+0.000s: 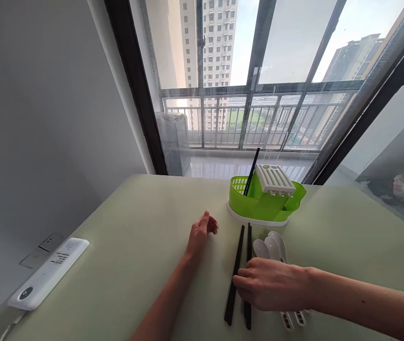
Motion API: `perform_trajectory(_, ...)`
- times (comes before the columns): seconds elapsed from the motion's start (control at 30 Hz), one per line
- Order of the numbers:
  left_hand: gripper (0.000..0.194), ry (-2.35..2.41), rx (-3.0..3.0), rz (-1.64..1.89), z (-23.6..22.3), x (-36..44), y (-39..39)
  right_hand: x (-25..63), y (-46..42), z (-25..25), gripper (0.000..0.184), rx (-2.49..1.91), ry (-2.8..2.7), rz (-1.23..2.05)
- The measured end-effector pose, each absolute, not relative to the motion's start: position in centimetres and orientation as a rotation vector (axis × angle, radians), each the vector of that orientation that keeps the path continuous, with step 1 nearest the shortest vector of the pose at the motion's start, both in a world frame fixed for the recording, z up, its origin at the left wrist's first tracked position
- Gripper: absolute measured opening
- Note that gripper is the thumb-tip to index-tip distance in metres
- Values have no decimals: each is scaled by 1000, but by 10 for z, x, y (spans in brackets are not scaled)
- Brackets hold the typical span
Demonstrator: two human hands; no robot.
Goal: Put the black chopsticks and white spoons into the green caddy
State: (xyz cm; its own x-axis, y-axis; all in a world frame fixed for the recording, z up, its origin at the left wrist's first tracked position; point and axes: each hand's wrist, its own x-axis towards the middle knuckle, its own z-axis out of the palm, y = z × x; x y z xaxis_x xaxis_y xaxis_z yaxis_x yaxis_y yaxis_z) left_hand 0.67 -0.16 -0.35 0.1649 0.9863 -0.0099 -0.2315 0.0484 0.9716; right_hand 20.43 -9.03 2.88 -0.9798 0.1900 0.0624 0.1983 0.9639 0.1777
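Observation:
My right hand [267,284] lies low on the pale green table [134,246], its fingers curled over the black chopsticks [237,258] that lie side by side, fingertips touching them. Just right of the chopsticks lie white spoons [271,246], partly hidden under that hand. My left hand [202,232] rests on the table left of the chopsticks, fingers loosely curled, holding nothing. Behind both stands a green cutlery holder [258,201] with a white slotted lid; one black chopstick [251,173] stands upright in it.
A white power strip [49,274] lies at the table's left edge by the grey wall. Beyond the table's far edge are a large window and a balcony railing.

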Motion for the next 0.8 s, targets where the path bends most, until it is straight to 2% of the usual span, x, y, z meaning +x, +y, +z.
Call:
perform_trajectory(0.33,51,937,1101,1162,-4,6,-1,204,-90,48,24,-317,-3116,-333)
perform_trajectory(0.6,48,929,1206,1131,-7,6,0,192,-104,91,20,-363,-3116,-448)
perform_trajectory(0.8,59,868,1407,822,2,8,-11,174,-118,117,21,-318,-3004,-428)
